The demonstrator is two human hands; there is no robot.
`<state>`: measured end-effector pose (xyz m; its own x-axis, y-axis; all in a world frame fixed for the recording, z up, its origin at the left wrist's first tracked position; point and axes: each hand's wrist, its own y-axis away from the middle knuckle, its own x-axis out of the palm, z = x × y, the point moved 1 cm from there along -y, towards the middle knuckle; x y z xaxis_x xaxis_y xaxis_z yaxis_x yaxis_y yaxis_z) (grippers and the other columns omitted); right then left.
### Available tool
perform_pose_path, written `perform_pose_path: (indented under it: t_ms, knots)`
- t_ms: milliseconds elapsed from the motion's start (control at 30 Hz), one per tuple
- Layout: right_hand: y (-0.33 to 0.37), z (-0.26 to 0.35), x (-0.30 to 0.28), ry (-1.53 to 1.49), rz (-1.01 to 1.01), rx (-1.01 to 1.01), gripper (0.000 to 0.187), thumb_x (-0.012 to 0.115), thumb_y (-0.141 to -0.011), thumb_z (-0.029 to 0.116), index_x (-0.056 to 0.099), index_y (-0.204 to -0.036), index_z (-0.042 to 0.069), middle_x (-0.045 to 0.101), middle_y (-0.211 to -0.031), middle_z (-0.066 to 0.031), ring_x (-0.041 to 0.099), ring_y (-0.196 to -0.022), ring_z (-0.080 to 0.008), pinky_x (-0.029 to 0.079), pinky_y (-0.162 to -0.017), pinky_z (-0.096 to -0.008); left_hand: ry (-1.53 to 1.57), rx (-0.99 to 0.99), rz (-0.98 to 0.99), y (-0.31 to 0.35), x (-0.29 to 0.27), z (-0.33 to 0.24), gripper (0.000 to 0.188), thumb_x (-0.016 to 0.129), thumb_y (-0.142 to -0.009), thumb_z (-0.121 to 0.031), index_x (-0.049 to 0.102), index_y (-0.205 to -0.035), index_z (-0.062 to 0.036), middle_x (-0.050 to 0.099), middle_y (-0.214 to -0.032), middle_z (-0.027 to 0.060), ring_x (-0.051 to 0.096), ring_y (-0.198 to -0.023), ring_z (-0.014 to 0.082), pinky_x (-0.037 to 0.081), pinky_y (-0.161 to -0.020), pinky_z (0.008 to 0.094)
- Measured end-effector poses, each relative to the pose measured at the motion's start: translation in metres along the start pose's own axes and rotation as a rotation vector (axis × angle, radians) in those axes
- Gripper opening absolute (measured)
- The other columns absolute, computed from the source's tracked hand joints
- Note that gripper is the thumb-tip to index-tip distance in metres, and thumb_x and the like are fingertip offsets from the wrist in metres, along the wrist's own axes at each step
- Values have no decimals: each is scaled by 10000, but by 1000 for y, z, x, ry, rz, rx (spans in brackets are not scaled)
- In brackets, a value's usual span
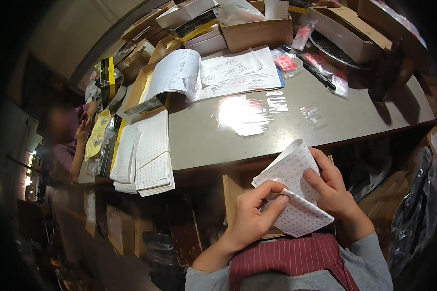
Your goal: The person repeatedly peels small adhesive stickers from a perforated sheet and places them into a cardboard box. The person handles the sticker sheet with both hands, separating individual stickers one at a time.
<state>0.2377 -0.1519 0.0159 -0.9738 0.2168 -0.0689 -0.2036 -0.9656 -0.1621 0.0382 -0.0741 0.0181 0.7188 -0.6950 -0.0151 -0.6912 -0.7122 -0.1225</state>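
Just in front of my apron, both hands hold white sheets of small printed labels (303,222), bent and curled over. My left hand (255,211) is closed on the near part, thumb pressed on top near a folded edge. My right hand (331,186) grips the upper part, thumb on the face and fingers behind it. Beyond my hands, on the grey table (199,140), lies a pile of small clear plastic bags (240,116), partly lost in glare. Another little zip bag (313,116) lies to its right.
Stacked label sheets (153,162) with a rubber band overhang the table's front left edge. Behind them are a cardboard box (143,89), a curled pad (175,72) and handwritten papers (233,70). A black marker (318,75) lies farther right. Someone (68,131) sits at the far left.
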Motion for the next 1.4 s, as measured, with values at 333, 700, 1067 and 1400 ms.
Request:
perform_pose_path:
  t_ms: [333, 700, 1067, 1400]
  knots:
    - [-12, 12, -20, 429, 71, -331, 366, 780, -884, 95, 658, -1208, -23, 721, -984, -146, 721, -823, -196, 563, -720, -293, -345, 221, 146, -17, -34, -19, 162, 767, -822, -41, 757, -978, 4, 551, -1480, 255, 598, -1308, 349, 475, -1068, 390]
    - [-18, 12, -25, 324, 217, -158, 296, 769, -896, 218, 704, -1088, 1, 713, -962, -147, 696, -823, -240, 533, -706, -339, -343, 159, 23, -18, -20, -15, 122, 726, -800, 74, 743, -917, 45, 731, -915, 107, 673, -853, 178, 512, -784, 278]
    - [-31, 10, -26, 424, 266, -245, 233, 692, -897, 130, 622, -1082, 6, 624, -987, -153, 639, -902, -340, 518, -790, -404, -472, 212, 20, -29, -9, -7, 128, 719, -796, 65, 748, -918, 39, 750, -905, 138, 723, -853, 211, 545, -778, 300]
    - [-41, 2, -22, 646, 132, -559, 230, 770, -826, 35, 648, -1020, 12, 628, -1022, -135, 642, -930, -315, 528, -804, -388, -340, 99, 9, -41, -12, 6, 115, 734, -811, 49, 746, -925, 56, 731, -865, 115, 691, -799, 169, 535, -746, 278]
